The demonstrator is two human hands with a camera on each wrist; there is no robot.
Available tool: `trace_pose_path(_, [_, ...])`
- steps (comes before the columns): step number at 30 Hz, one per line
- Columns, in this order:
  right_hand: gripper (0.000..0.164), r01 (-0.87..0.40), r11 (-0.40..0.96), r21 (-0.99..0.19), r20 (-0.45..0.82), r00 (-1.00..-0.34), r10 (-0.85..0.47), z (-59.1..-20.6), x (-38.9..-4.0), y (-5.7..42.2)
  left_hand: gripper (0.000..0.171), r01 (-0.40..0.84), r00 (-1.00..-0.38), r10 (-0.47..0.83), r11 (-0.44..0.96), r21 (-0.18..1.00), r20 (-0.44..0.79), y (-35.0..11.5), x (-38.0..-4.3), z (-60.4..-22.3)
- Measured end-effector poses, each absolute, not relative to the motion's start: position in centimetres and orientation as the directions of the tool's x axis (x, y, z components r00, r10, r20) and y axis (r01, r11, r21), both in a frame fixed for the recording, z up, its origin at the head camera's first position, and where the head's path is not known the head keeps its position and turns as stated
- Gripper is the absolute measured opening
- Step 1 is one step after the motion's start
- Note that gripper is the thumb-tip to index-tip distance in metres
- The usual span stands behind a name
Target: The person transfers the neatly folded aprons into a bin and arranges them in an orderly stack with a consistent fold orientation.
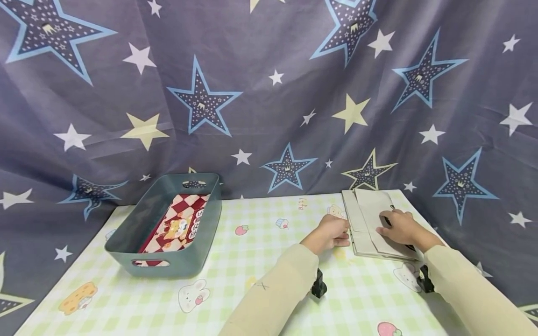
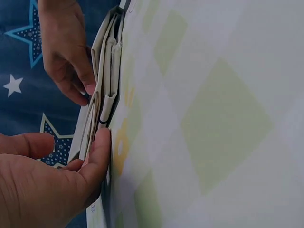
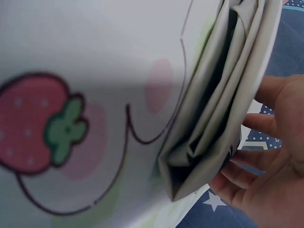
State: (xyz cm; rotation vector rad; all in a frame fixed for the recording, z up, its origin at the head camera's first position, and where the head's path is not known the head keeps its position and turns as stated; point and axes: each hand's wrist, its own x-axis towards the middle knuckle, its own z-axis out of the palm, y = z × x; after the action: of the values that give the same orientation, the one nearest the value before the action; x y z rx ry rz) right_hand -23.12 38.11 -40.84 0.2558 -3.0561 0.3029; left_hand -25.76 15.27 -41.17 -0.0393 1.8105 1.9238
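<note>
A folded cream bundle of thin, soft-looking layers [image 1: 364,219] lies flat at the table's right back corner. Dark marks show on its top near the right hand; its exact kind is unclear. My left hand [image 1: 332,232] is at its left edge. In the left wrist view, the left fingers [image 2: 99,154] touch the layered edge while the thumb stands apart from it. My right hand [image 1: 401,227] rests on the bundle's upper face. From the right wrist, its fingers [image 3: 261,159] look spread and loosely bent against the outer layer, beside the open folds [image 3: 209,128].
At the left of the table stands a blue-green plastic basket [image 1: 210,233] with handle cutouts. Inside lies a red-and-cream checked packet [image 1: 178,224] with a cartoon animal. A green checked cloth [image 1: 252,261] covers the table, and a starry curtain [image 1: 256,116] hangs behind.
</note>
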Motion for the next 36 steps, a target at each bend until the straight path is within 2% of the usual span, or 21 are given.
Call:
trace_pose_path(11, [0.058,-0.178,0.965,-0.195,0.067,-0.984,-0.168,-40.7,-23.2,37.4,0.025,-0.403,-0.87,0.327,-0.041,0.914,-0.369,15.2,-25.5,-41.2])
trace_pose_path(17, [0.057,-0.174,0.966,-0.193,0.073,-0.984,-0.163,-40.7,-22.9,37.2,0.034,-0.436,-0.866,0.31,-0.082,0.896,-0.393,15.1,-24.9,-40.8])
trace_pose_path(22, [0.058,-0.171,0.964,-0.204,0.066,-0.985,-0.161,-40.6,-22.7,36.5,0.034,-0.433,-0.875,0.259,-0.038,0.901,-0.409,15.0,-24.6,-40.4])
trace_pose_path(28, [0.056,-0.264,0.944,-0.199,0.113,-0.963,-0.246,-40.7,-22.5,35.3,0.045,-0.453,-0.867,0.223,0.022,0.891,-0.446,14.4,-24.6,-40.0])
trace_pose_path(36, [0.055,-0.319,0.927,-0.195,0.095,-0.947,-0.306,-40.8,-21.9,33.6,0.02,-0.452,-0.859,0.21,0.121,0.884,-0.467,12.9,-24.9,-39.5])
